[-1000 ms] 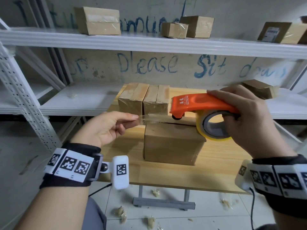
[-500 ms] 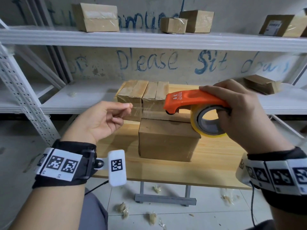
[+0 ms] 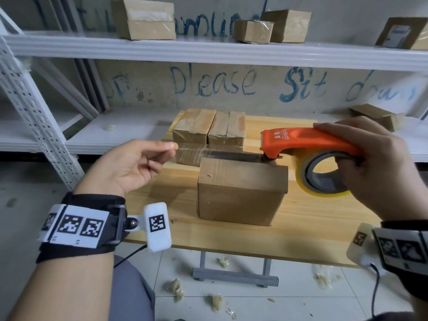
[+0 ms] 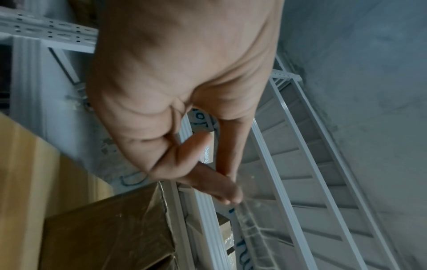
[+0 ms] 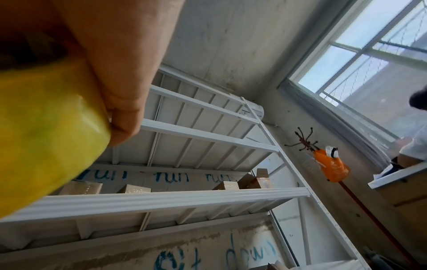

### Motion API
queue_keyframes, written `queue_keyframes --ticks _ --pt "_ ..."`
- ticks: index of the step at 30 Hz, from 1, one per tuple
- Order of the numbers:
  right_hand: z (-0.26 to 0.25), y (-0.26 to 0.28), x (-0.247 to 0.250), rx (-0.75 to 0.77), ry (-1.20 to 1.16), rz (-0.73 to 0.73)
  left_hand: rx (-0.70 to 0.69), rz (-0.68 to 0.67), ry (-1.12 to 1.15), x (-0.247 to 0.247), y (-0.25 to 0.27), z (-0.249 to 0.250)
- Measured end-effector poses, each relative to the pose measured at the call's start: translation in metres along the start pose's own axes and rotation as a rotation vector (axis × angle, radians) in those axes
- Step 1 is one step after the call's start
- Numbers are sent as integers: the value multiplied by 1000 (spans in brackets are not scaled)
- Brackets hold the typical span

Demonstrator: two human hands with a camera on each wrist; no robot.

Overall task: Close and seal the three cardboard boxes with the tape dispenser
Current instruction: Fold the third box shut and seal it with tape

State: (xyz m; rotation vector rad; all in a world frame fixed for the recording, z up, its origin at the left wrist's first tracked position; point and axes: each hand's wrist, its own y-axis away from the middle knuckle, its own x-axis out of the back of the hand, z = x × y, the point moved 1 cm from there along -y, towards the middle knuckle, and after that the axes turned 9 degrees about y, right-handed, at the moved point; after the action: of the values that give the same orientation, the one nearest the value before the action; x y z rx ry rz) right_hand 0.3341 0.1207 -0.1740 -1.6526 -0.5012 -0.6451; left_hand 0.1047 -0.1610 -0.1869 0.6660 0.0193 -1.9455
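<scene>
A closed cardboard box (image 3: 240, 193) stands in the middle of the wooden table (image 3: 301, 232). Two taped boxes (image 3: 209, 128) sit side by side behind it. My right hand (image 3: 379, 172) grips the orange tape dispenser (image 3: 305, 141) with its yellow roll (image 3: 324, 195), its front end held over the box's far right top edge. A strip of clear tape (image 3: 208, 152) stretches left from the dispenser above the box top. My left hand (image 3: 172, 147) pinches the strip's free end between thumb and forefinger, left of the box. In the left wrist view the fingertips (image 4: 231, 197) hold the tape (image 4: 251, 224) above the box (image 4: 110, 235).
White metal shelving (image 3: 208, 52) runs behind the table and carries several taped boxes (image 3: 143, 19). A small box (image 3: 379, 117) lies on the lower shelf at right. Crumpled tape scraps (image 3: 176, 288) litter the tiled floor beneath the table. A person sits by the window (image 5: 413, 149).
The dispenser has moved right across the box top, drawing out a longer strip of tape. My left hand still pinches the free end, left of the box.
</scene>
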Motion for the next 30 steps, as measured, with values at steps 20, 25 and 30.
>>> queue_keyframes --ticks 20,25,30 --pt "-3 12 -8 -10 -11 -112 68 92 -341 -4 -20 -41" --pt "-7 14 -7 -14 -8 -106 73 78 -409 -12 -22 -51" --pt "-9 15 -5 -30 1 -105 56 25 -541 -17 -24 -62"
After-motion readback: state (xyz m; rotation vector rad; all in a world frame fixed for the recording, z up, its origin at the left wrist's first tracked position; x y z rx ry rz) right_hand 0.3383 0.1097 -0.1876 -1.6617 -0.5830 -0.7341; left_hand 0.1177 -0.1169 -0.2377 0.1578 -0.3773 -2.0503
